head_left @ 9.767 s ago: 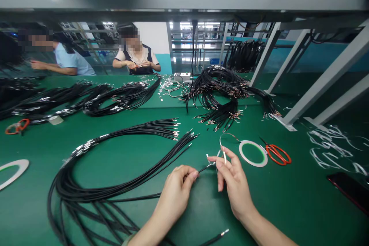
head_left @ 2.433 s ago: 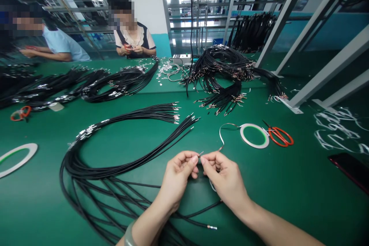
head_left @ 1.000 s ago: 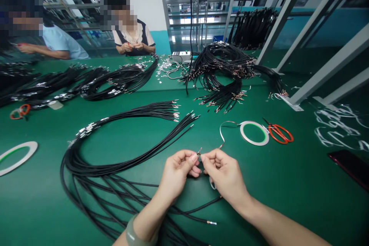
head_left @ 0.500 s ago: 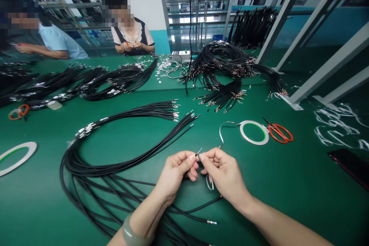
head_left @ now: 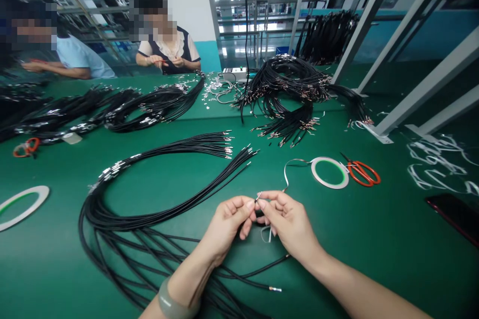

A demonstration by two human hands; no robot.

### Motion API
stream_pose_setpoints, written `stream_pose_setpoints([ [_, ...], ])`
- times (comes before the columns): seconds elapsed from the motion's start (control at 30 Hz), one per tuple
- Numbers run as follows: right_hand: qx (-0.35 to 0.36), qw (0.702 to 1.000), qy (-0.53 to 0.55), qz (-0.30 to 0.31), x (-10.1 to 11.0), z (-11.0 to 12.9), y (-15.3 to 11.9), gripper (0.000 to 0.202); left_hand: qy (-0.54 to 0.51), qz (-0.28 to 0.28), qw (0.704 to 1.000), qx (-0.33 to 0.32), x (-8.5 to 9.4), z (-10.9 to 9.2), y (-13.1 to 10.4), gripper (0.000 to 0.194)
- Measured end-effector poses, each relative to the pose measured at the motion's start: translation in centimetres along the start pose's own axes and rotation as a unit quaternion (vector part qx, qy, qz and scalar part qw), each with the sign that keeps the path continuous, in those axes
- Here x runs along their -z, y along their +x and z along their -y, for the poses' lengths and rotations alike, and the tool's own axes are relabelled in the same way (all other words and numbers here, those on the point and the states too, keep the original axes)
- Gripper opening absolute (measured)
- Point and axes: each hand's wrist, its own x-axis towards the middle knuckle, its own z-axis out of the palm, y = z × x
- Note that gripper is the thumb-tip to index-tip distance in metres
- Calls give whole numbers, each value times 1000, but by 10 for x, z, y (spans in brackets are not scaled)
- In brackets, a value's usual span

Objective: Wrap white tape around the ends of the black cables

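My left hand [head_left: 228,222] is closed in a pinch on the end of a black cable [head_left: 257,200], whose thin metallic tip points up and right. The fingertips of my right hand [head_left: 292,224] are pressed together at that same tip. A narrow tape strip [head_left: 286,174] runs from the white-edged tape roll [head_left: 313,171] into my right hand, and a pale loop of it hangs below the fingers. What lies exactly between the right fingertips is partly hidden. A curved bundle of black cables [head_left: 149,221] lies left of my hands, and some pass under my left forearm.
Orange-handled scissors [head_left: 362,173] lie beside the roll. A phone [head_left: 452,217] and white strip scraps [head_left: 434,159] are at right. Heaps of cables [head_left: 288,77] cover the table's far side, near grey metal posts [head_left: 362,30]. Two people [head_left: 168,45] sit opposite.
My right fingers have shifted slightly left, closer around the cable tip, and the hanging tape loop has moved left. Across the table, one person's hands have moved apart.
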Motion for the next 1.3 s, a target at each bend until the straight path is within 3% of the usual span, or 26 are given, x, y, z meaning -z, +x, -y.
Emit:
stream_pose_setpoints([
  [0.33,-2,1000,-2,-12,1,-7,-2,21,38,-104,994,-1,-5,6,1,28],
  [0.63,0,1000,-9,-10,-3,-4,-4,17,9,-88,996,-7,-6,8,1,31],
  [1.07,13,998,20,50,-1,-7,2,14,-98,-35,993,55,3,1,-1,23],
  [1.3,14,999,23,40,-1,-14,4,15,-99,-47,992,60,2,2,-1,23],
])
